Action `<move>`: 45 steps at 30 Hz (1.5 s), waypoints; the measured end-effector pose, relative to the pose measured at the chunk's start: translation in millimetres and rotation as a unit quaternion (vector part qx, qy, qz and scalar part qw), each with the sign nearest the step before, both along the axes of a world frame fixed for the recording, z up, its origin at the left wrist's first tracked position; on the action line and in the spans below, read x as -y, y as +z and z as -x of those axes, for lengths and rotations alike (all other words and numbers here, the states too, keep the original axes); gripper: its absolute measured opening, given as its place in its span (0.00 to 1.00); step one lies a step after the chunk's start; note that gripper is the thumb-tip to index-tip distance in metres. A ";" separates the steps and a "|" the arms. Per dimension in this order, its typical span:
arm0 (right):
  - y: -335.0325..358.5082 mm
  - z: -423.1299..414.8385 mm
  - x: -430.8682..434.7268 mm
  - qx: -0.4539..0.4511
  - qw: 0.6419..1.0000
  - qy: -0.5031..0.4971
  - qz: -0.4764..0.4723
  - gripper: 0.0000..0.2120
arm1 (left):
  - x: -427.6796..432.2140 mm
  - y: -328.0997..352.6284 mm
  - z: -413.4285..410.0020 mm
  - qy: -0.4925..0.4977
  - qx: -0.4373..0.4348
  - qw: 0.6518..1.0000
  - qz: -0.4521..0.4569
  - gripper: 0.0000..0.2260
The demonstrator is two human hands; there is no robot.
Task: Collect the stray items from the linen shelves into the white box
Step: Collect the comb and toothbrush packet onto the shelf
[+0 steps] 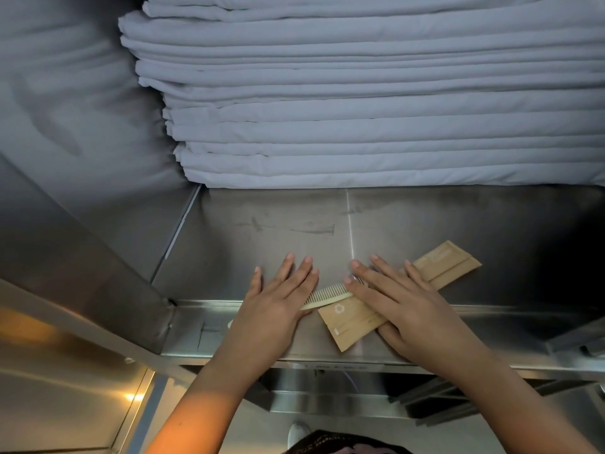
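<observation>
On the steel shelf (425, 221), near its front edge, lie a cream comb (327, 293) and tan paper packets (352, 321). My left hand (278, 299) lies flat on the comb's left part, fingers straight. Over the middle of the packets rests my right hand (402, 306), fingers spread and straight; another packet end (448, 262) sticks out beyond its fingertips. No white box is in view.
A tall stack of folded white linen (360, 93) fills the back of the shelf. More bedding (65, 93) bulges at the left. A steel post (98, 273) stands at the shelf's left corner. Lower steel shelves (327, 401) show below the front edge.
</observation>
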State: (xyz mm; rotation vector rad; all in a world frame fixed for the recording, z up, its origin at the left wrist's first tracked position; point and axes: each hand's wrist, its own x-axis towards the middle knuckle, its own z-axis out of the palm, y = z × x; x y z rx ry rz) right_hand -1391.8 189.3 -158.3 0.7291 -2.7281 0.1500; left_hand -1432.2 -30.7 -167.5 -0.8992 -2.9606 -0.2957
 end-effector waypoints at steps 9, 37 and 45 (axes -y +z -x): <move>1.6 -0.1 -2.4 -0.057 0.998 0.004 0.024 0.30 | 1.5 26.0 -8.8 0.094 0.070 0.905 -0.408 0.15; -3.2 11.3 -14.5 -0.188 0.978 0.028 0.089 0.15 | -28.4 41.9 -31.5 0.081 0.432 0.397 -0.806 0.20; 3.2 2.8 -3.4 -0.192 0.975 0.075 0.085 0.16 | -12.8 50.0 -61.0 0.079 0.396 0.387 -0.829 0.21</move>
